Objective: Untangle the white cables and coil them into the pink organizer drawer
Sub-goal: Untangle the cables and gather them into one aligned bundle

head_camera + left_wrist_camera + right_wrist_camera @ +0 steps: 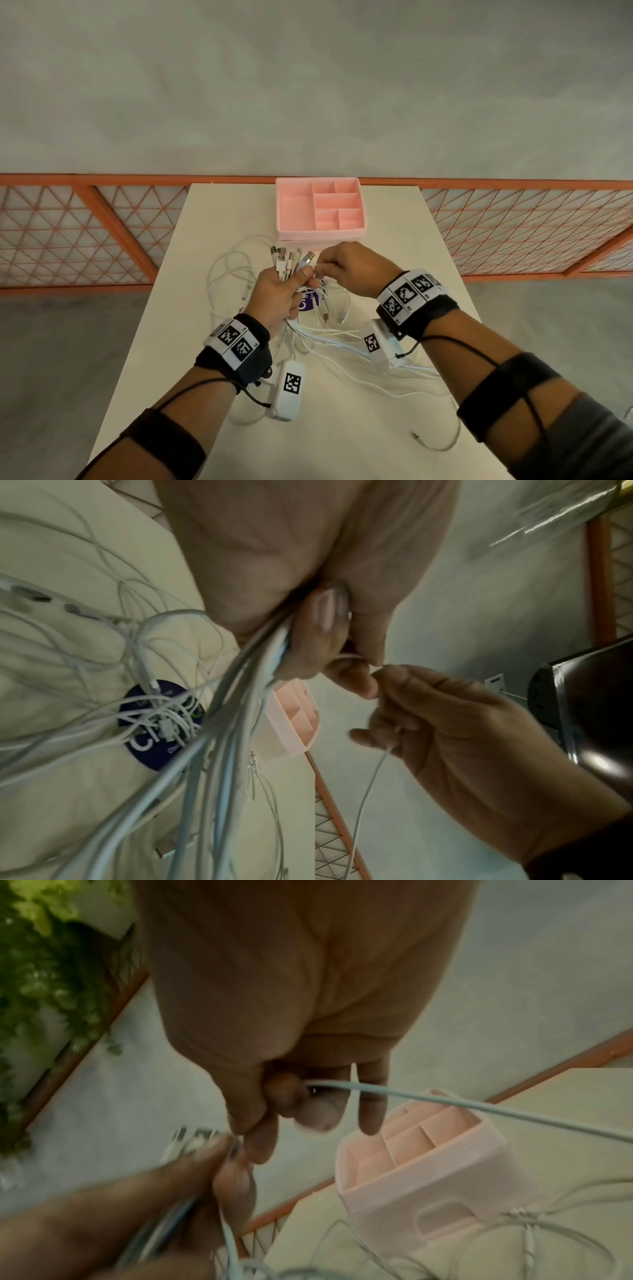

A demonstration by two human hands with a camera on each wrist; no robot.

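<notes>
Head view: left hand point(279, 294) is fisted around a bundle of white cables point(291, 265), plug ends fanned out above the knuckles, toward the far edge of the surface point(164, 308). Gathering the plugs in one fist makes sense: ends stay sorted while the tails hang free to be pulled out one at a time.

Right hand point(342, 267) sits right against the left, fingertips pinched on a single thin cable point(479, 1104) at the top of the bundle. Right wrist view shows that strand running out of the pinch and off past the pink drawer point(411, 1164). Probably feeding this one into the fist or teasing it free; blur at the fingertips makes it hard to say which.

Left wrist view: cable tails point(219, 750) drop out the bottom of the fist to the knot still lying mid-surface, over a purple sticker point(154, 739). Loose loops spread toward the left edge and the near right corner. So the tangle is far from cleared.

Drawer unit point(320, 209) stands at the middle of the far edge, just beyond the hands. Top tray compartments look bare, nothing coiled in yet. The drawer front shows a cutout handle in the right wrist view; can't tell if it's pulled out.

Risk: pulling one strand hard could tighten the knot over the sticker.
</notes>
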